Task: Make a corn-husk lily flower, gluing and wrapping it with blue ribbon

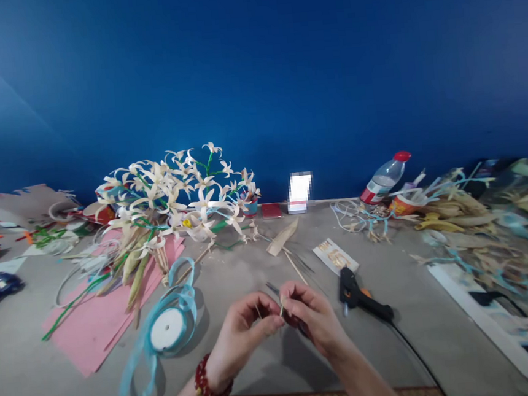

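Both hands meet above the front middle of the table. My left hand, with a red bead bracelet at its wrist, pinches a thin pale strip between thumb and fingers. Opposite it, my right hand is closed, its thumb and finger on the same strip. A pair of scissors pokes out by the right fingers; its dark handle is mostly hidden under that hand. Just behind the hands lie a dried husk piece and thin sticks. The strip's ends are hard to make out.
Left are a blue ribbon spool, pink paper and a bunch of white husk flowers. Right of the hands lies a black glue gun with its cord, beside a white packet. A power strip, bottle and husks stand farther right.
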A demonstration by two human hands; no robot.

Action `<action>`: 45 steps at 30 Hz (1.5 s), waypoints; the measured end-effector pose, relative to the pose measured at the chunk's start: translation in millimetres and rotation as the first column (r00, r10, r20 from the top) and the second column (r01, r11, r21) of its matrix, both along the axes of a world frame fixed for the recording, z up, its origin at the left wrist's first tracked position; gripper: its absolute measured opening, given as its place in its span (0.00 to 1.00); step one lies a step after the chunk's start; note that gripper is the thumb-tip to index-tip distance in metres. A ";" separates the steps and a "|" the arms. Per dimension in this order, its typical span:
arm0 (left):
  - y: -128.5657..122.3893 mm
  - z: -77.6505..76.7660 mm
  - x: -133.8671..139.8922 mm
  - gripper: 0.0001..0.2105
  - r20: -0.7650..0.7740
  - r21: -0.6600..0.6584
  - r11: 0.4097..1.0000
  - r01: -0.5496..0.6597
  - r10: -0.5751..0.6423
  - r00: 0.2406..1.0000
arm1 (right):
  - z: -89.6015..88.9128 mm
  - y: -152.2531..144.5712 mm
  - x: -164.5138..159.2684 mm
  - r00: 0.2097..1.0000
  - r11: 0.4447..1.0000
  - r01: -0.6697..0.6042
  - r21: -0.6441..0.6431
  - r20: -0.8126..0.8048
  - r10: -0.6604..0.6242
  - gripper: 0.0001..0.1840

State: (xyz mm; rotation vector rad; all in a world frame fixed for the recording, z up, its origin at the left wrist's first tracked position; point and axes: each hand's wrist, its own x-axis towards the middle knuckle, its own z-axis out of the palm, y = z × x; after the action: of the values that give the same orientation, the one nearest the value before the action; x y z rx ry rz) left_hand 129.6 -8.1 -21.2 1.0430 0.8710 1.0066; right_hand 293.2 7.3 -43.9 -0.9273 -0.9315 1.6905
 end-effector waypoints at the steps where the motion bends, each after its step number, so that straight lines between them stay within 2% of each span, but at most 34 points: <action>1: 0.6 -0.5 -0.8 0.09 -0.054 0.033 0.999 0.000 0.002 0.999 | -0.3 0.0 -0.1 1.000 1.000 0.005 0.013 0.016 -0.005 0.15; 5: 3.1 1.0 -5.6 0.09 -0.200 0.159 0.987 0.000 0.032 0.979 | -1.1 -0.1 -1.2 0.997 0.997 0.001 0.072 0.079 -0.006 0.15; 8: 3.3 3.1 -7.6 0.10 -0.131 0.181 0.983 0.018 0.006 0.991 | -1.2 0.3 -2.0 0.992 0.993 0.001 0.120 0.123 -0.016 0.13; 12: 1.0 0.9 -5.7 0.08 0.030 0.100 0.994 0.051 -0.054 0.998 | -2.1 0.7 -2.4 0.990 0.988 -0.003 0.151 0.139 -0.018 0.12; 15: -0.6 -3.3 -3.8 0.08 0.068 0.047 0.997 0.058 -0.061 0.996 | -4.9 -0.1 -2.9 0.992 0.988 -0.009 0.153 0.127 -0.011 0.12; 22: 0.0 -8.4 -2.1 0.09 0.232 -0.105 0.992 0.065 -0.039 0.972 | -10.6 -2.3 -4.0 1.000 0.997 0.013 0.070 0.011 -0.014 0.12; 28: 2.7 -8.9 -4.1 0.08 0.103 -0.036 0.998 -0.053 0.057 0.993 | -8.0 -1.3 -6.6 1.000 0.997 0.020 0.070 0.014 -0.021 0.12; 33: 3.7 -4.0 -10.8 0.06 -0.125 0.073 0.997 -0.008 0.017 0.992 | -11.5 -0.2 -8.1 0.997 0.996 0.024 0.085 0.067 -0.029 0.12; 36: 3.6 -0.1 -13.7 0.05 -0.224 0.139 0.990 -0.024 0.055 0.973 | -12.8 -0.1 -7.5 0.995 0.994 0.021 0.111 0.099 -0.032 0.11; 38: 2.6 1.1 -14.1 0.05 -0.223 0.131 0.991 -0.037 0.066 0.973 | -11.1 0.1 -6.9 0.990 0.992 0.016 0.129 0.136 -0.033 0.11; 43: -3.8 -5.1 -10.0 0.06 -0.112 0.044 0.998 -0.049 0.054 0.992 | -3.2 1.2 -6.5 0.972 0.984 0.005 0.175 0.232 -0.046 0.12; 45: -6.9 -8.3 -7.7 0.05 -0.152 0.077 0.994 -0.075 0.087 0.985 | -2.3 1.1 -7.0 0.969 0.984 0.001 0.180 0.244 -0.045 0.13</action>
State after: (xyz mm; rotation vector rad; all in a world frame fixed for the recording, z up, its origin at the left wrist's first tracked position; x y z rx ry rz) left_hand 121.9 -15.0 -29.6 1.1663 1.0179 1.0409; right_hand 286.2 8.5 -46.2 -1.0374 -1.2128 1.4647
